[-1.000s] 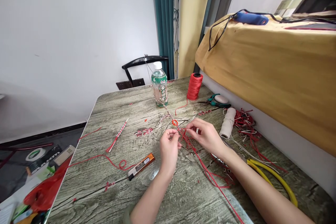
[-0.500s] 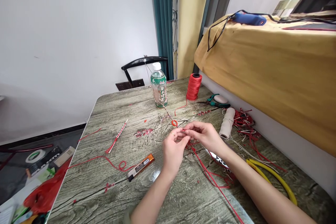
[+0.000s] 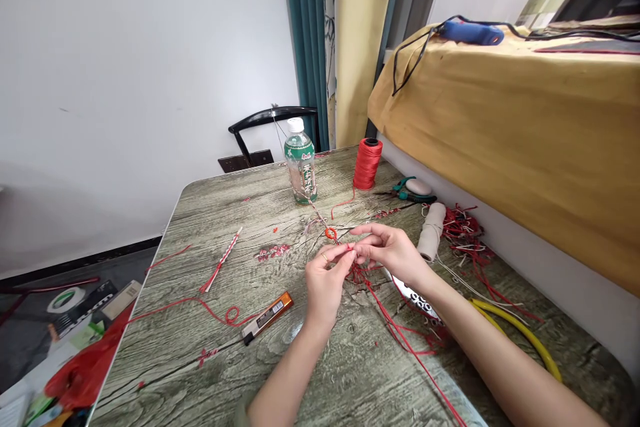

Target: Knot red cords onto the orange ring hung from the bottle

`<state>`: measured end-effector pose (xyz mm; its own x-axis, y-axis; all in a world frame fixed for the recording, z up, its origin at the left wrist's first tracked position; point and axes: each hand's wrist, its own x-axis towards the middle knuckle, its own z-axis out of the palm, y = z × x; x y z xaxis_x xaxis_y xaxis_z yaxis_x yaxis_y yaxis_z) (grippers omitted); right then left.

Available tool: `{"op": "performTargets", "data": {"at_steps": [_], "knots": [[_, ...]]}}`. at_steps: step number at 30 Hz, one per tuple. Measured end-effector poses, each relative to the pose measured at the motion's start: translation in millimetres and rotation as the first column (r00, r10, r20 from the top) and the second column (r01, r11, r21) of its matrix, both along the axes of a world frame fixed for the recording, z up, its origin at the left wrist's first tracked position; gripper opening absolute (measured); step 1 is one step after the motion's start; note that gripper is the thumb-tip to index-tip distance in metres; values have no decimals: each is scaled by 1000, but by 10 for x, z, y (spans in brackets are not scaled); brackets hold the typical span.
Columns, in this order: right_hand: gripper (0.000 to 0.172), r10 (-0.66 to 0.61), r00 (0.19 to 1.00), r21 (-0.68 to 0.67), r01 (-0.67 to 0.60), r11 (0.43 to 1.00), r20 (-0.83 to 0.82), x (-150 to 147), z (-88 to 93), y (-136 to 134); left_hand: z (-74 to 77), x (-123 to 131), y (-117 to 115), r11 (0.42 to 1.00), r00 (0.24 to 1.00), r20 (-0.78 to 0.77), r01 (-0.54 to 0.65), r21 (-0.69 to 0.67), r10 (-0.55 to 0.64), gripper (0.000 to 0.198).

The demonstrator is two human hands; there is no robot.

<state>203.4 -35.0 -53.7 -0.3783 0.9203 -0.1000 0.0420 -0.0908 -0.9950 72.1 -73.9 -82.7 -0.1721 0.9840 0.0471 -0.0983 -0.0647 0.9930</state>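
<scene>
My left hand (image 3: 327, 273) and my right hand (image 3: 387, 253) meet over the middle of the table, thumbs and forefingers pinched together on a red cord (image 3: 395, 327). The fingers hide the exact spot they grip. Just beyond them lies an orange-red ring (image 3: 331, 233), joined by a thin strand to a plastic drink bottle (image 3: 301, 170) with a green label and white cap. Loose red cord hangs from under my hands and runs toward the table's near edge.
A red thread spool (image 3: 368, 165), green-handled pliers (image 3: 413, 191) and a white cord roll (image 3: 432, 232) stand on the right, with tangled cord scraps (image 3: 463, 230). An orange-and-silver packet (image 3: 267, 318) and a red-white braid (image 3: 221, 260) lie left. Yellow handles (image 3: 525, 330) are near my right forearm.
My right hand's fingers have lifted and spread a little while its thumb stays at the left fingertips. The view has shifted slightly.
</scene>
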Motion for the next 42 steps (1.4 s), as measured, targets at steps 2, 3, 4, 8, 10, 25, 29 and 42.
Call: {"op": "performTargets", "data": {"at_steps": [2,3,4,8,10,25,29,42], "knots": [[29,-14,1000,-29,14,999,17,-3,7,-5,0,-8,8,1000,1000,27,-4,-18,5,17],[27,-18,999,-33,19,999,27,-5,8,-8,1,-12,13,1000,999,44,-12,-28,13,17],[25,-26,999,-28,27,999,35,-7,8,-10,2,-15,19,999,998,64,-25,-44,28,18],[21,-108,993,32,107,994,43,-3,-1,3,16,-22,38,983,985,139,-82,-163,105,23],[21,-149,988,55,147,988,30,10,-6,23,25,-26,39,977,978,166,-90,-192,123,25],[23,-134,991,64,133,989,13,58,43,44,-23,-31,37,985,989,69,-123,-118,131,25],[21,-135,990,85,137,987,-36,67,58,43,-13,-32,23,984,988,61,-133,-121,141,24],[21,-98,988,5,100,995,-116,71,20,52,50,-45,-31,993,972,205,-112,-36,117,15]]}}
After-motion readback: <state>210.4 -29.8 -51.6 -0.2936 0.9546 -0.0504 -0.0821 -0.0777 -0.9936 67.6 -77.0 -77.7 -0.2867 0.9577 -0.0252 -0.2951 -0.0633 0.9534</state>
